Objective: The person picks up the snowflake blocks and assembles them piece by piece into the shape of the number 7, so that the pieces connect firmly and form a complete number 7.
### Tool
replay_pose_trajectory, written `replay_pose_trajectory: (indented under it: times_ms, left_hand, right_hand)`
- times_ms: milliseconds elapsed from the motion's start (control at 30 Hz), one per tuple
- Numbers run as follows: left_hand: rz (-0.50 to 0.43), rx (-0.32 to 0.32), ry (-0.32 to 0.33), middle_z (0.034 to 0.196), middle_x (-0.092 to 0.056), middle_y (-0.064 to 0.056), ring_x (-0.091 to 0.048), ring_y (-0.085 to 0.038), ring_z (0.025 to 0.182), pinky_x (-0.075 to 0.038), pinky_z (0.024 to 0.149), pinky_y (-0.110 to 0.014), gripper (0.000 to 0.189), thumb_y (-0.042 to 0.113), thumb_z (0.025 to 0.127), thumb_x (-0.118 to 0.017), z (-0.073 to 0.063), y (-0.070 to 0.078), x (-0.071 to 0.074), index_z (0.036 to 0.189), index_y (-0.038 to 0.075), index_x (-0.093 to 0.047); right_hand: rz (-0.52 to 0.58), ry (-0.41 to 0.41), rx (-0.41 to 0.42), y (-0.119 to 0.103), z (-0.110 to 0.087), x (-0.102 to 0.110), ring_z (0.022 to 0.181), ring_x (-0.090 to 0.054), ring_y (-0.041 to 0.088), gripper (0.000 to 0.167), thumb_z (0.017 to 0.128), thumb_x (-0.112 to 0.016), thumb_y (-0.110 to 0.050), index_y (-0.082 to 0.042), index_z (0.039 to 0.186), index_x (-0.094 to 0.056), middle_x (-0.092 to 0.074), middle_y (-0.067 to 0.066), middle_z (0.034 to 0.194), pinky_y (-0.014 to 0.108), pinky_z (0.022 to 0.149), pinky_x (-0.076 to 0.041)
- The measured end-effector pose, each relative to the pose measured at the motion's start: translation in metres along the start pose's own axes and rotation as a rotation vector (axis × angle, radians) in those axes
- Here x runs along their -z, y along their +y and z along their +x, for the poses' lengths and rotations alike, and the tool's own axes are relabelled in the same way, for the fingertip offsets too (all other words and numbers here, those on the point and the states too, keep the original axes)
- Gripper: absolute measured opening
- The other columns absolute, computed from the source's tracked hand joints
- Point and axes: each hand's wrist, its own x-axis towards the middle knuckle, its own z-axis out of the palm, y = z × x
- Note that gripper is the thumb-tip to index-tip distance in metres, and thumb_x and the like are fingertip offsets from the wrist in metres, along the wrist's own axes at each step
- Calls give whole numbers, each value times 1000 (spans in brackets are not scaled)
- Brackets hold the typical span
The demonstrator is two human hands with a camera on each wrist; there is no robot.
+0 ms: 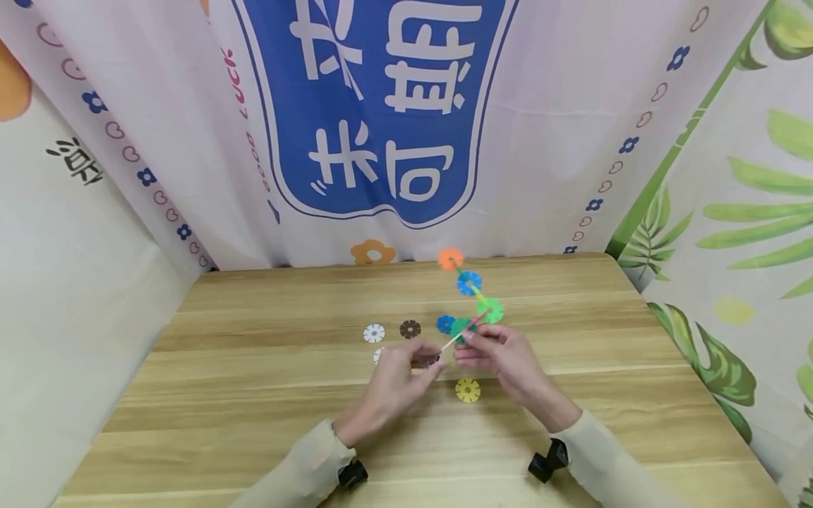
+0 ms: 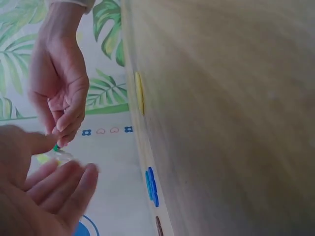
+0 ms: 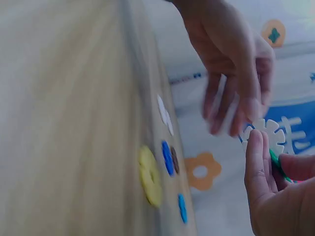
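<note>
Disc chain [image 1: 470, 283]: held up right of the frame's centre, running from an orange disc [image 1: 449, 255] at the top to a white disc [image 1: 452, 341] between the hands.
Right hand [image 1: 508, 360]: thumb and fingers pinch the dark green disc [image 1: 459, 327].
Left hand [image 1: 395, 382]: thumb and fingers apart by the white disc; cannot tell whether they touch it.
Table [image 1: 254, 423]: yellow disc [image 1: 467, 390] at lower centre, brown disc [image 1: 410, 329] left of it, higher.

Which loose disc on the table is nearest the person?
The yellow disc, alone at the front; the white discs, brown disc and blue discs lie farther back.
</note>
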Motion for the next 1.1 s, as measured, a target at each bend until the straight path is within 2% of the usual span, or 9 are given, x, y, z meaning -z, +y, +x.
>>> replay_pose_trajectory:
  times_ms: [67, 133, 200, 267, 367, 467, 633, 800, 1100]
  left_hand:
    - [38, 59, -116, 102, -81, -14, -80, -21, 91, -65, 79, -20, 13, 10, 94, -78, 1, 0, -3, 105, 3, -75]
    - [115, 85, -238, 101, -81, -8, -77, -13, 89, -62, 78, -14, 11, 13, 95, -77, 1, -1, -8, 103, 7, -76]
    - [196, 77, -345, 98, -80, -2, -73, -5, 86, -59, 79, -11, 9, 16, 95, -77, 2, -2, -13, 101, 10, -77]
    - [253, 45, -413, 94, -79, 2, -68, 1, 80, -58, 76, -11, 8, 18, 94, -78, 5, -2, -18, 100, 12, -78]
    - [324, -19, -445, 92, -78, 3, -62, 2, 76, -56, 72, -12, 16, 22, 93, -80, 13, -1, -24, 104, 12, -77]
    - [380, -57, -465, 93, -74, 1, -58, 0, 74, -52, 67, -12, 31, 29, 93, -81, 21, 0, -27, 115, 9, -75]
    - [401, -50, -559, 108, -69, -3, -51, -2, 79, -47, 66, -12, 48, 34, 93, -81, 26, 0, -31, 131, 7, -71]
    - [408, -29, -588, 107, -67, -4, -49, -3, 80, -46, 65, -12, 40, 28, 92, -82, 29, 2, -33, 127, 10, -74]
    - [374, 51, -604, 92, -61, 2, -47, -4, 77, -44, 64, -15, 30, 29, 89, -85, 30, 1, -36, 110, 11, -74]
  right_hand:
    - [1, 45, 23, -5, 3, 12, 88, -80, 20, 14, 102, -66, -7, 2, 113, -67, -79, 12, 99, 36, 89, -67]
    - [13, 81, 40, -10, 5, 22, 88, -80, 20, 9, 103, -65, -7, 0, 108, -68, -79, 12, 97, 36, 89, -67]
    - [29, 111, 44, -14, 7, 32, 86, -81, 19, 7, 104, -65, -7, -2, 104, -68, -80, 10, 95, 36, 88, -67]
    - [42, 131, 41, -16, 9, 40, 86, -81, 18, 7, 104, -64, -8, -3, 103, -69, -80, 8, 93, 35, 88, -67]
    - [50, 154, 41, -18, 12, 47, 86, -81, 19, 9, 105, -64, -8, -3, 102, -70, -80, 7, 91, 34, 87, -67]
    - [48, 151, 42, -19, 14, 50, 87, -81, 20, 9, 104, -65, -9, -2, 102, -70, -81, 8, 91, 35, 88, -68]
    - [36, 142, 13, -19, 14, 51, 88, -81, 20, 12, 104, -66, -11, 1, 106, -69, -80, 10, 95, 35, 89, -67]
    - [31, 138, 4, -21, 15, 50, 90, -80, 20, 22, 104, -66, -14, 4, 117, -65, -80, 12, 100, 34, 91, -67]
    - [35, 135, 7, -21, 11, 51, 89, -80, 17, 19, 105, -64, -12, 4, 115, -65, -79, 8, 97, 33, 91, -67]
